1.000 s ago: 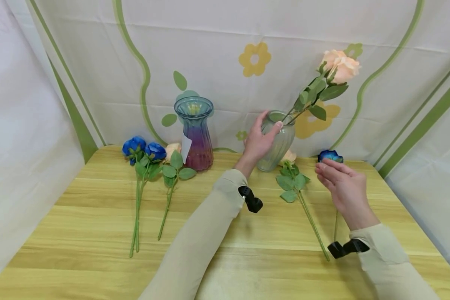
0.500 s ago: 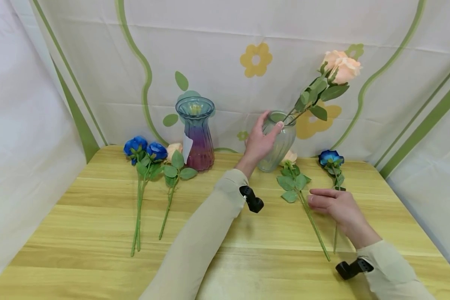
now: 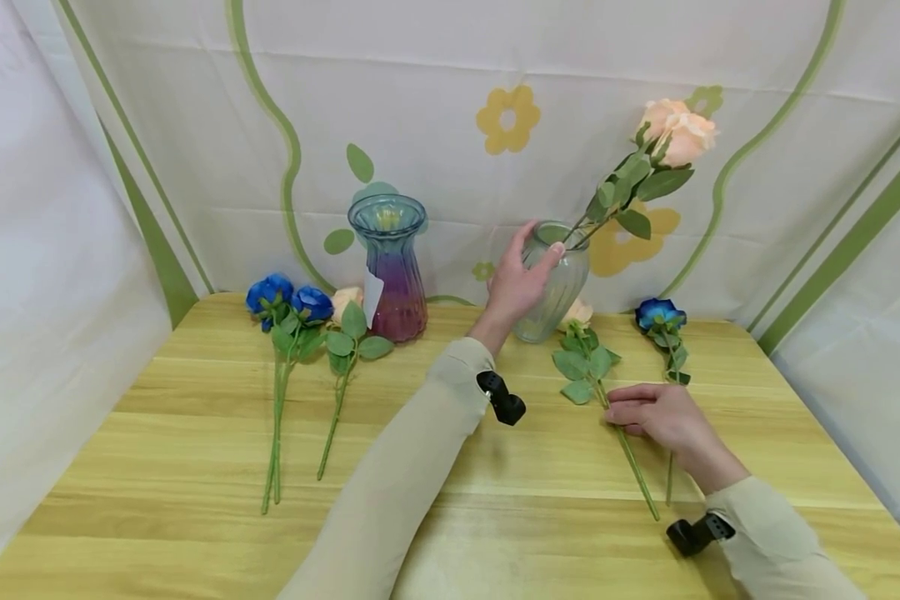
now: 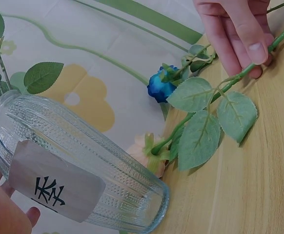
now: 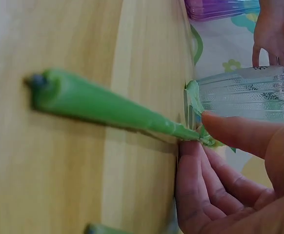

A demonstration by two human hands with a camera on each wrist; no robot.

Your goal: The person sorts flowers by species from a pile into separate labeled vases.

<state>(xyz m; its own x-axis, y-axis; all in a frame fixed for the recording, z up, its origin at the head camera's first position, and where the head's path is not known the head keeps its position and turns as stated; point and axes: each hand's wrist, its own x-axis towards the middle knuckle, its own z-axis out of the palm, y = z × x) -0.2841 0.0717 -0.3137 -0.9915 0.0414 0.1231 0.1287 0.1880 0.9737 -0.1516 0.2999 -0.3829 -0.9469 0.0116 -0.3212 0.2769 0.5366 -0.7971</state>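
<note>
The clear vase (image 4: 98, 151) looks like glossy glass, ribbed and pebbled, its label (image 4: 78, 192) matt paper; the tinted vase (image 3: 399, 283) is shiny, fluted glass. The green stem (image 5: 103, 102) appears to be smooth plastic with a soft sheen, its veined leaves (image 4: 199, 141) matt and cloth-like, the peach petals (image 3: 687, 139) matt fabric. The bench (image 3: 157, 467) is smooth, satiny wood grain, the backdrop (image 3: 420, 92) creased matt cloth.

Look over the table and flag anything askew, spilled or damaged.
The two peach roses in the clear vase lean well to the right rather than standing upright, so the arrangement looks lopsided. The white label on the multicoloured vase looks crooked. No spill or damage shows.
</note>
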